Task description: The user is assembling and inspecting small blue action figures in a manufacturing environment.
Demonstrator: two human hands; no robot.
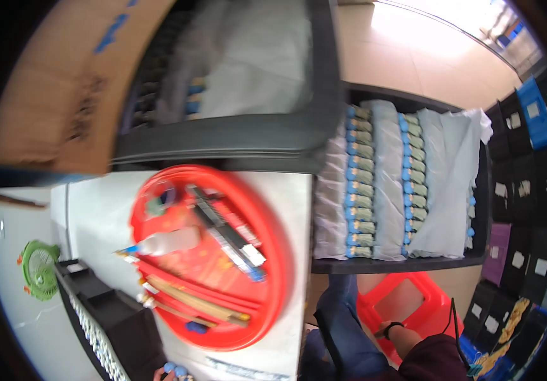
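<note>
At the bottom edge, only the fingertips of my left hand show, closed on small parts with round blue ends. They sit beside a black parts box and below a red round tray. My right hand, with a black wristband and a maroon sleeve, is down at a red plastic stool. Its fingers are hard to make out against the stool. A black crate above it holds rows of blue-ended parts between grey-white wrapping sheets.
On the tray lie a squeeze bottle, tweezers-like strips and several sticks. A second black crate and a cardboard box stand at the far left. Black bins line the right side. A green fan is at left.
</note>
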